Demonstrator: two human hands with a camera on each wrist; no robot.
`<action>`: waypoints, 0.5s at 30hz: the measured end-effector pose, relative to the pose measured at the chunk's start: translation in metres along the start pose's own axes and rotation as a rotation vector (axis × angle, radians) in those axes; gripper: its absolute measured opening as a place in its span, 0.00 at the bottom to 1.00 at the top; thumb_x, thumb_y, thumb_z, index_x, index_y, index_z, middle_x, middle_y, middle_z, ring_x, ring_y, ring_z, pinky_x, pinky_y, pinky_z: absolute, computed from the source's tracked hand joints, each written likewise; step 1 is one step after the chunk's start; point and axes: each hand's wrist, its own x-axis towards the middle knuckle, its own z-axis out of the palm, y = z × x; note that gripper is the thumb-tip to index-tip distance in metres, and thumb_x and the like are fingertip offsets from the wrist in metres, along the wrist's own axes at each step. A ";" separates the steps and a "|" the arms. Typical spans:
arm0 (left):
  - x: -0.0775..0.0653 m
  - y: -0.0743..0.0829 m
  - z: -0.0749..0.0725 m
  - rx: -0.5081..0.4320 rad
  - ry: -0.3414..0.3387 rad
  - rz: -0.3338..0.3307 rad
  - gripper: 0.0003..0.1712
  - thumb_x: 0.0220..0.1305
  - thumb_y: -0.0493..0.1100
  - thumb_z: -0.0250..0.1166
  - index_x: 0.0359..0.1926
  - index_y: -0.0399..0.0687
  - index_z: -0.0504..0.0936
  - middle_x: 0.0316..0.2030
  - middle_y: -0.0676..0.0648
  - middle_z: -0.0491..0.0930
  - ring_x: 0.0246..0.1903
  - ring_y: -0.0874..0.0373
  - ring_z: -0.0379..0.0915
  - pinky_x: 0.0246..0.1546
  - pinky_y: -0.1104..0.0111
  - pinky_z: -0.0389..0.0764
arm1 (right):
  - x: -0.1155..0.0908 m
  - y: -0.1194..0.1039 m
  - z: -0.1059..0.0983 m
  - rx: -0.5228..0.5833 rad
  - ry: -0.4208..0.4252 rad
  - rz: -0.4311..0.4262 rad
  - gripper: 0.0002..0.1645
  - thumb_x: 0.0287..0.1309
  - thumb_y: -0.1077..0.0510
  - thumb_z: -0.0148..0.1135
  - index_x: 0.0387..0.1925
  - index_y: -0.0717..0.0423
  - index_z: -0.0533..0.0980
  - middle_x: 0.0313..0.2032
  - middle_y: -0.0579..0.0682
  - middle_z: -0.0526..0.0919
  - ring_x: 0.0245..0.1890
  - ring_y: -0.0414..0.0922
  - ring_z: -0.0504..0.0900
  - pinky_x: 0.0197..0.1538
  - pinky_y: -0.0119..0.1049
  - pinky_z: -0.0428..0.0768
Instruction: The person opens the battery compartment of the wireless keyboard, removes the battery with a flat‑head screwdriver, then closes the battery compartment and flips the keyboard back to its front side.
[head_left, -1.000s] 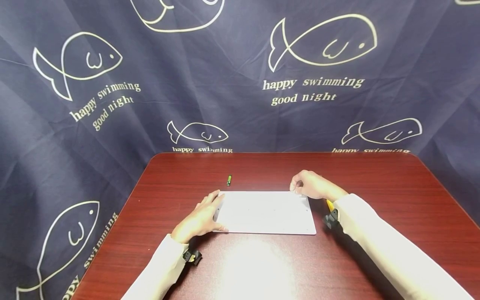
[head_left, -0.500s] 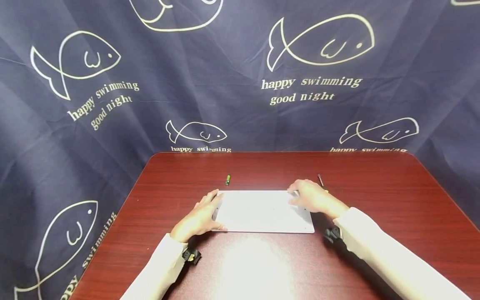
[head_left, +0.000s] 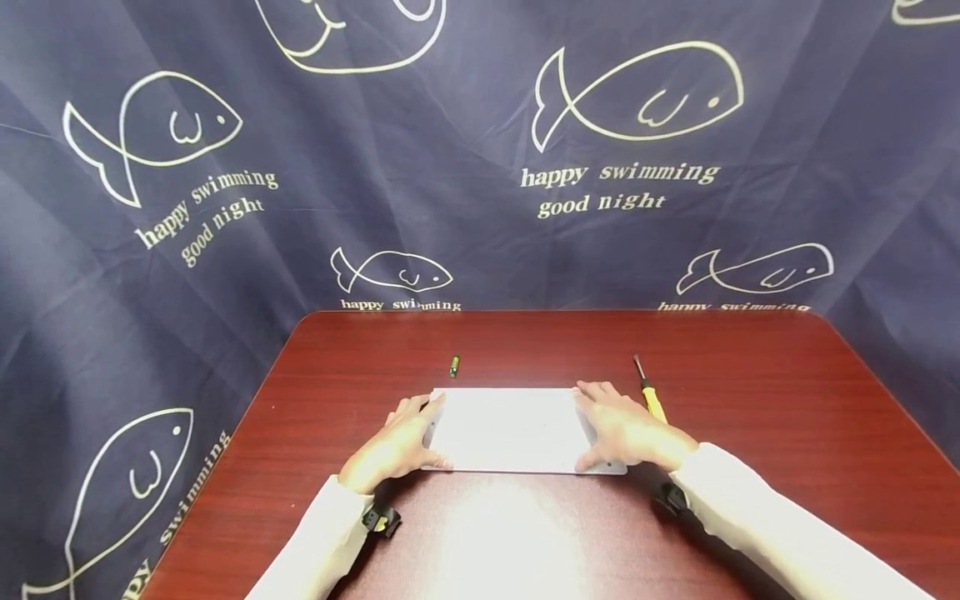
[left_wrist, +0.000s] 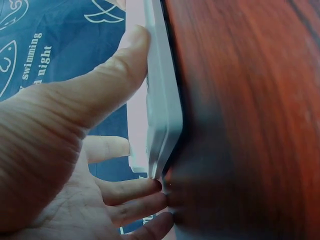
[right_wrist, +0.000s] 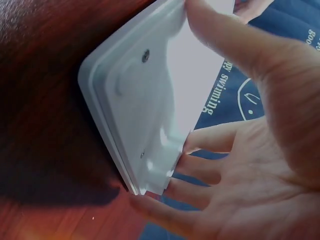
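Observation:
A flat white keyboard-shaped device [head_left: 510,429] lies on the table with its plain, screwed face up; no keys show. My left hand [head_left: 397,442] holds its left end, thumb over the near edge and fingers at the far side. My right hand [head_left: 626,429] spans the right end the same way. In the left wrist view the left thumb [left_wrist: 132,40] lies along the device's rounded edge. The right wrist view shows a dark screw [right_wrist: 146,56] near one corner, with several fingertips against the raised far edge.
A small green battery [head_left: 454,366] lies behind the device on the reddish-brown table [head_left: 525,346]. A yellow-handled screwdriver [head_left: 654,403] lies just beyond my right hand, its tip pointing away. A dark fish-print curtain [head_left: 480,167] hangs behind the table.
My right hand has come down from the far right corner and spread across the right end, uncovering the screwdriver. My left hand keeps its place. The head view has shifted slightly.

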 end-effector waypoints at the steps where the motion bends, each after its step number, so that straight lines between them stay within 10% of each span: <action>1: 0.000 0.000 0.000 0.003 0.001 -0.004 0.61 0.36 0.56 0.80 0.70 0.43 0.60 0.61 0.34 0.63 0.60 0.42 0.57 0.57 0.48 0.60 | 0.000 -0.001 0.001 0.001 -0.010 -0.001 0.63 0.29 0.42 0.80 0.63 0.71 0.62 0.64 0.67 0.60 0.63 0.62 0.59 0.54 0.59 0.67; 8: 0.003 0.000 -0.001 -0.011 0.011 0.025 0.57 0.38 0.55 0.79 0.68 0.41 0.63 0.58 0.36 0.67 0.58 0.40 0.59 0.56 0.51 0.63 | -0.004 0.000 0.009 0.032 0.023 0.011 0.69 0.23 0.42 0.83 0.65 0.69 0.59 0.65 0.66 0.58 0.64 0.60 0.57 0.51 0.52 0.73; 15: 0.006 0.000 -0.008 -0.110 0.236 0.107 0.45 0.51 0.48 0.73 0.66 0.38 0.63 0.54 0.39 0.73 0.54 0.43 0.66 0.56 0.52 0.65 | -0.006 0.004 0.012 0.116 0.074 0.001 0.71 0.20 0.43 0.84 0.66 0.67 0.58 0.64 0.65 0.60 0.63 0.59 0.58 0.57 0.51 0.68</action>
